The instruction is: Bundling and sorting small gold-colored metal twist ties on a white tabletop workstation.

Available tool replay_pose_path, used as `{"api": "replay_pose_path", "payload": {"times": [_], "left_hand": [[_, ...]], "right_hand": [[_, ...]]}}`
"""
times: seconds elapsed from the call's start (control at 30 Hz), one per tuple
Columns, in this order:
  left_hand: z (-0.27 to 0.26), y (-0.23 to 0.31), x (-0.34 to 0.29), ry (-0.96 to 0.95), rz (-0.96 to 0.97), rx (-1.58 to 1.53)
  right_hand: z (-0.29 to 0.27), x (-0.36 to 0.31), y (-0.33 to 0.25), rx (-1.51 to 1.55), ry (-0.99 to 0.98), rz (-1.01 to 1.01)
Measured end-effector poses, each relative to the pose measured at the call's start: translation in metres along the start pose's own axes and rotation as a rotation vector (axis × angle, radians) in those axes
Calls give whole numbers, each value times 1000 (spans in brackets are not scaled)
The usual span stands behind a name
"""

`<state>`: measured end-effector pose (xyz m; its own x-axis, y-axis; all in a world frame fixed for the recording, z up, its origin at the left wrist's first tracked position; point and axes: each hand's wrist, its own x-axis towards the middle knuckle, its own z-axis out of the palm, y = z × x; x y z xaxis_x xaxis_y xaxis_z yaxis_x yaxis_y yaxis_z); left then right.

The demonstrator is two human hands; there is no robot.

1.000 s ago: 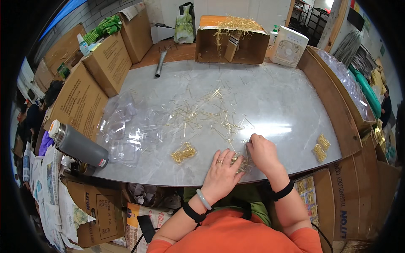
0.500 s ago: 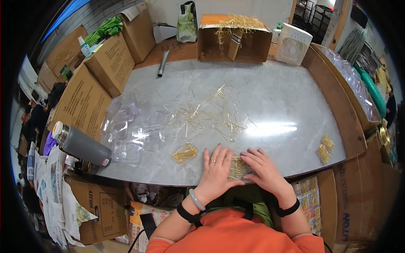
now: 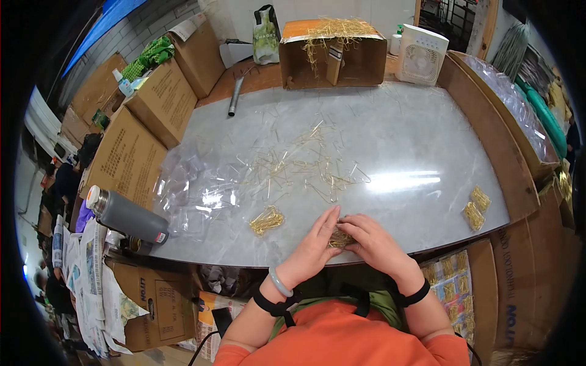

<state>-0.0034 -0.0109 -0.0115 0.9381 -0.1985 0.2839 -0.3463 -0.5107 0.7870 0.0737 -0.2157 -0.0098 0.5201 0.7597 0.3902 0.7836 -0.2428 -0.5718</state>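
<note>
At the table's near edge, my left hand [image 3: 311, 247] and my right hand [image 3: 375, 245] close in from both sides around a pack of gold wire hooks [image 3: 340, 238]. It looks like a small clear plastic box, though my fingers and thumbs hide most of it. To the left of my hands lies a heap of gold hooks [image 3: 267, 221]; whether it sits in a clear tray, I cannot tell. Loose gold hooks [image 3: 287, 166] are scattered farther back across the grey tabletop [image 3: 427, 140]. Two filled packs of hooks [image 3: 472, 216] lie near the right edge.
Clear plastic boxes [image 3: 188, 221] pile up at the left, beside a grey bottle [image 3: 131, 215]. Cardboard boxes [image 3: 163, 94] line the left side. At the back stand an open carton [image 3: 302, 64] topped with hooks and a white fan [image 3: 422, 56]. A metal tube [image 3: 235, 97] lies back left.
My hands went from lying spread over the pack to cupping its two sides. My left fingers drew together. The whole view tilted slightly.
</note>
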Motion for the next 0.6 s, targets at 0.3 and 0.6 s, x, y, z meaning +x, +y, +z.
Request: {"api": "replay_pose_path", "payload": {"times": [0.3,0.6], "left_hand": [[-2,2,0,30,18,30],[-7,3,-6,82,-49,128]], "right_hand": [[-4,0,-15,-197,53,91],[-4,-3,-3,-174,74,58]]}}
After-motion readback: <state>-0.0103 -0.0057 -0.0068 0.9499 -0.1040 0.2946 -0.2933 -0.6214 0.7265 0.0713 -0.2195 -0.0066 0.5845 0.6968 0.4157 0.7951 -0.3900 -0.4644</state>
